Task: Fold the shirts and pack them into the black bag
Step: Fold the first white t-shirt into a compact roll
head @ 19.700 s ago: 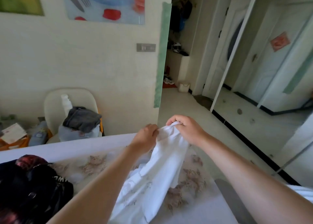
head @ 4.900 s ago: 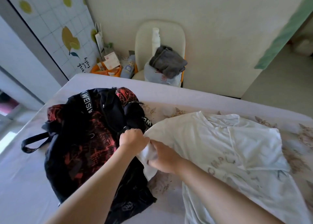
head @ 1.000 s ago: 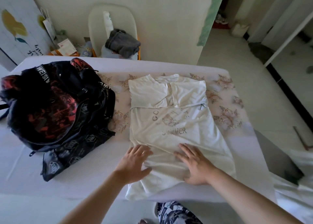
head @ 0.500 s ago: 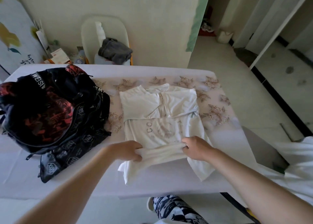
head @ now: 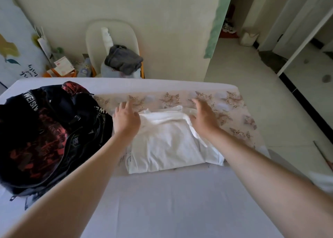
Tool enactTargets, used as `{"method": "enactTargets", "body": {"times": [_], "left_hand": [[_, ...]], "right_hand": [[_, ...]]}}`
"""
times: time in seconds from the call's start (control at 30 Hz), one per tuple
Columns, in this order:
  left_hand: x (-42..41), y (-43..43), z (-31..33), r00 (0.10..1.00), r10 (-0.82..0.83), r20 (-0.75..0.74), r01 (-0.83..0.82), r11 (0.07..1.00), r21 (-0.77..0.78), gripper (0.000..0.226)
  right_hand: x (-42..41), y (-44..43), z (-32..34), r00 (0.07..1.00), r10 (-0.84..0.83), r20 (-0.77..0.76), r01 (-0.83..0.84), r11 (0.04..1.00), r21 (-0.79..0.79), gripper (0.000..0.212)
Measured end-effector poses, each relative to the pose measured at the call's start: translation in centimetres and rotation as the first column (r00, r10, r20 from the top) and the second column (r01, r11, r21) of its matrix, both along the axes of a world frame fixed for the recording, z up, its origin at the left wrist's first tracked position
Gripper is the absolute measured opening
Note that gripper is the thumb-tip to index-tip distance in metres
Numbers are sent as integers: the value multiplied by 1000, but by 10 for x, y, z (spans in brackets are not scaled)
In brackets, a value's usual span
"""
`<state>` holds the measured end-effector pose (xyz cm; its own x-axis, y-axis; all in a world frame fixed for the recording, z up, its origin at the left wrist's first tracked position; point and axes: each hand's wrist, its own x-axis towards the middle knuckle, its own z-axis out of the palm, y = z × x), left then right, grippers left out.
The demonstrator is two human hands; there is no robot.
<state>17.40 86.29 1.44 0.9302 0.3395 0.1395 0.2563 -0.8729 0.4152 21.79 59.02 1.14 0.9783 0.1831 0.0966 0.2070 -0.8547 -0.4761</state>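
A white shirt (head: 167, 144) lies folded into a compact rectangle on the bed (head: 171, 205). My left hand (head: 126, 119) is at the shirt's far left corner with its fingers spread and straight. At the far right corner my right hand (head: 203, 117) is likewise flat with extended fingers. Neither hand grips the cloth. The black bag (head: 45, 133), with red print and white lettering on a strap, sits on the bed just left of the shirt.
A floral runner (head: 234, 111) crosses the far part of the bed. Behind the bed stands a cream chair (head: 111, 32) with grey clothing (head: 124, 59) on it. Boxes and bottles (head: 63, 68) crowd the floor at back left. Tiled floor (head: 252, 86) opens to the right.
Both hands carried the shirt's lower half up and over the top, then let go. They now lie flat at the far edge of the folded shirt.
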Motion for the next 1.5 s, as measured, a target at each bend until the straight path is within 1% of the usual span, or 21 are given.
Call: {"method": "enactTargets", "body": {"times": [0.1, 0.17, 0.2, 0.27, 0.33, 0.37, 0.47, 0.57, 0.63, 0.7, 0.8, 0.87, 0.93, 0.97, 1.03, 1.1, 1.17, 1.23, 1.33, 1.43, 1.5], "left_hand": [[-2, -22, -29, 960, -266, -82, 255, 958, -130, 39], [-9, -34, -55, 839, -468, -276, 421, 881, -215, 36], [-13, -38, -68, 759, -532, -374, 478, 847, -234, 42], [-22, -42, -93, 618, -574, -538, 574, 797, -191, 76], [-32, -42, -112, 597, -570, -565, 652, 754, -72, 103], [-37, -41, -117, 626, -567, -536, 660, 751, -23, 104], [-48, -32, -121, 711, -568, -416, 628, 778, 12, 71], [-54, -18, -120, 706, -574, -416, 609, 791, -58, 26], [-55, -10, -114, 679, -556, -479, 570, 811, -133, 10], [-51, -4, -103, 582, -525, -622, 575, 806, -142, 11], [-50, -2, -91, 304, -463, -833, 603, 770, -208, 16], [-52, -6, -91, 220, -466, -857, 549, 785, -286, 16], [-50, -14, -92, 304, -514, -802, 521, 795, -312, 15], [-45, -20, -93, 412, -534, -738, 516, 804, -294, 11], [-34, -35, -93, 640, -538, -548, 499, 834, -236, 11], [-20, -49, -94, 767, -520, -376, 516, 848, -118, 25], [-4, -61, -100, 795, -545, -267, 562, 827, -12, 47], [13, -68, -107, 790, -556, -257, 596, 795, 111, 65], [35, -69, -116, 814, -514, -269, 569, 798, 197, 75], [55, -62, -119, 830, -525, -190, 553, 818, 155, 56], [71, -56, -113, 885, -460, -78, 466, 878, 108, 42]], "right_hand": [[1, -8, -31, 993, 76, -85, -85, 991, -105, 52], [-10, -26, -59, 980, 121, -157, -150, 971, -189, 50], [-16, -37, -74, 979, 137, -153, -168, 962, -214, 47], [-29, -53, -94, 974, 207, -97, -225, 938, -264, 45], [-42, -59, -104, 941, 329, -77, -336, 883, -328, 57], [-48, -58, -106, 916, 388, -105, -399, 845, -355, 64], [-58, -46, -113, 860, 437, -264, -510, 755, -411, 70], [-57, -38, -114, 905, 339, -255, -419, 813, -405, 62], [-56, -37, -109, 912, 280, -301, -375, 865, -332, 59], [-60, -35, -99, 870, 247, -427, -362, 908, -211, 50], [-75, -28, -78, 724, 235, -648, -380, 921, -91, 32], [-82, -27, -73, 725, 248, -643, -340, 940, -20, 18], [-80, -34, -78, 868, 234, -437, -286, 957, -56, 20], [-76, -39, -83, 932, 238, -274, -276, 955, -108, 27], [-68, -51, -93, 963, 268, -25, -265, 929, -257, 48], [-61, -61, -95, 958, 287, -7, -266, 876, -402, 68], [-51, -68, -100, 965, 255, -64, -256, 855, -451, 69], [-39, -73, -109, 982, 175, -68, -188, 903, -386, 44], [-24, -70, -110, 998, -24, -61, 23, 1000, -19, 11], [-4, -65, -100, 927, -252, -277, 319, 919, 232, 9], [15, -64, -97, 879, -359, -314, 451, 841, 300, 13]]}}
